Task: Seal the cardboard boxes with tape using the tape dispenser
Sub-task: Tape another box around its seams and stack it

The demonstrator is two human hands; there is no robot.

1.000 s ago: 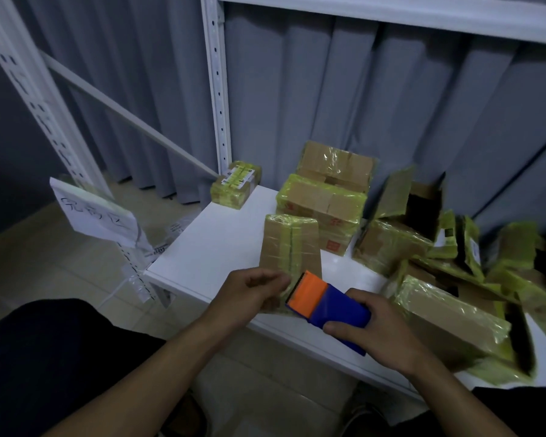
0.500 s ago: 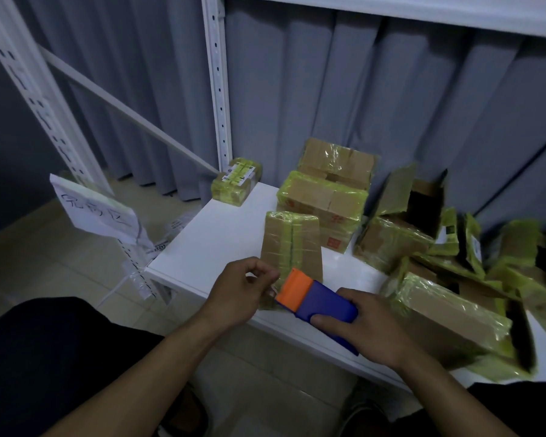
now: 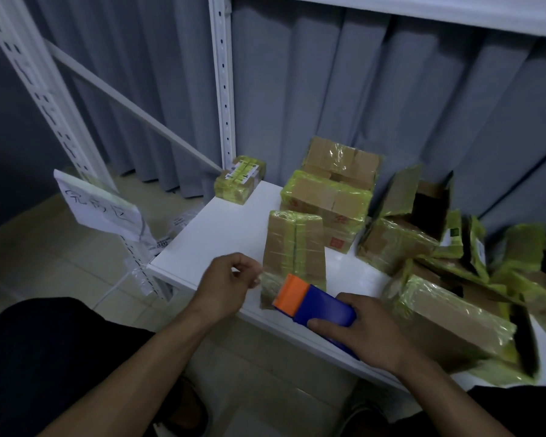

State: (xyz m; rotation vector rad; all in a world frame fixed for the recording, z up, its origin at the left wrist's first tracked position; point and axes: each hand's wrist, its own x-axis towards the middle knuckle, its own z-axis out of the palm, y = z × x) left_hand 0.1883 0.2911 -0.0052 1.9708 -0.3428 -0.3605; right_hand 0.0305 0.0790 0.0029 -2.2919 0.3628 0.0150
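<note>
Head view: low in the centre of the frame, the right hand (image 3: 366, 329) grasps the blue and orange tape dispenser (image 3: 316, 302), its orange end against the lower front of an upright cardboard box (image 3: 293, 247) on the white table (image 3: 221, 222). The left hand (image 3: 227, 282), fingers curled, thumb and forefinger together, sits just left of the box's lower corner; whether it pinches tape I cannot tell. Taped boxes (image 3: 325, 200) stand behind, opened boxes (image 3: 416, 222) lie right of centre, and a paper sign (image 3: 98, 206) hangs at left.
</note>
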